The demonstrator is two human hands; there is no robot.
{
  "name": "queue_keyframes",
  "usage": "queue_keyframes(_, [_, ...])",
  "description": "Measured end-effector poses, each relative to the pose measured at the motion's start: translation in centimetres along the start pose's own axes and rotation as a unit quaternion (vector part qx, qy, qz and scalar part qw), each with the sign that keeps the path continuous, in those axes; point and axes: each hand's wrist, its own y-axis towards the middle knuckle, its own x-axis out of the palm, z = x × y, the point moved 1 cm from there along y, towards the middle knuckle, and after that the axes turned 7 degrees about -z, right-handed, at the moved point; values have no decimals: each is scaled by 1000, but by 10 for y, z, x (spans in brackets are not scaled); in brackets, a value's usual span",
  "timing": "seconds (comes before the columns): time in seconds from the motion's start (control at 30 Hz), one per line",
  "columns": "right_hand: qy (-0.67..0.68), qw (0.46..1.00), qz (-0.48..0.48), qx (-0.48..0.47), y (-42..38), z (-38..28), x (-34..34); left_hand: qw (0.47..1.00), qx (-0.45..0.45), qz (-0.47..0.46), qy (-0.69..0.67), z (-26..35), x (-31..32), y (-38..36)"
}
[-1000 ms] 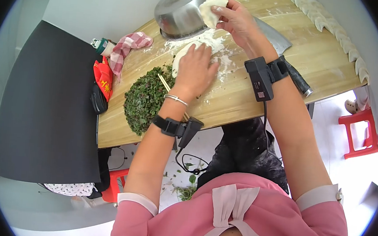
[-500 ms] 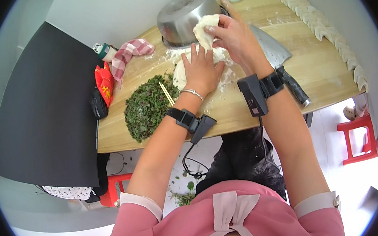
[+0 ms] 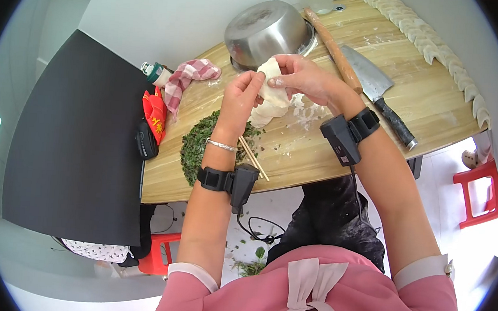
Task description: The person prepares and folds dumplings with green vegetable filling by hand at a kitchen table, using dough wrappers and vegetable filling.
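Note:
A soft white dough wrapper (image 3: 273, 90) is held up between my two hands over the table. My left hand (image 3: 240, 101) pinches its left edge between thumb and fingertips. On the other side, my right hand (image 3: 313, 83) grips the wrapper, thumb on its near face. Below lies more flat white dough (image 3: 267, 116), partly covered by the held piece. A mound of chopped greens (image 3: 196, 154) sits at the table's near left, partly behind my left forearm. A pair of chopsticks (image 3: 253, 157) rests at its right side.
Behind my hands stands an upturned metal basin (image 3: 267, 34). A rolling pin (image 3: 333, 50) and cleaver (image 3: 369, 74) lie to the right. Rows of folded dumplings (image 3: 438, 50) line the far right edge. A checkered cloth (image 3: 191, 78) and red packet (image 3: 154, 115) lie left.
My left hand has lifted off the dough on the table and now pinches the wrapper that my right hand holds. The chopsticks show more fully. The whole view has shifted slightly.

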Motion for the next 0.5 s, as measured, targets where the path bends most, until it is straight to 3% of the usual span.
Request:
queue_keyframes(0.1, [15, 1000, -24, -11, 2, 4, 3, 1000, 8, 4, 20, 2, 4, -6])
queue_keyframes(0.17, [39, 999, -11, -7, 3, 7, 6, 996, 64, 20, 59, -3, 4, -6])
queue_keyframes(0.27, [31, 999, -17, -3, 4, 7, 8, 996, 54, 65, 30, -9, 5, -8])
queue_keyframes(0.37, [21, 1000, -10, -20, 3, 6, 9, 998, 17, 45, -29, -6, 1, -7])
queue_keyframes(0.5, [38, 999, 14, -28, 6, 9, 7, 997, 25, 77, -12, -15, 1, -7])
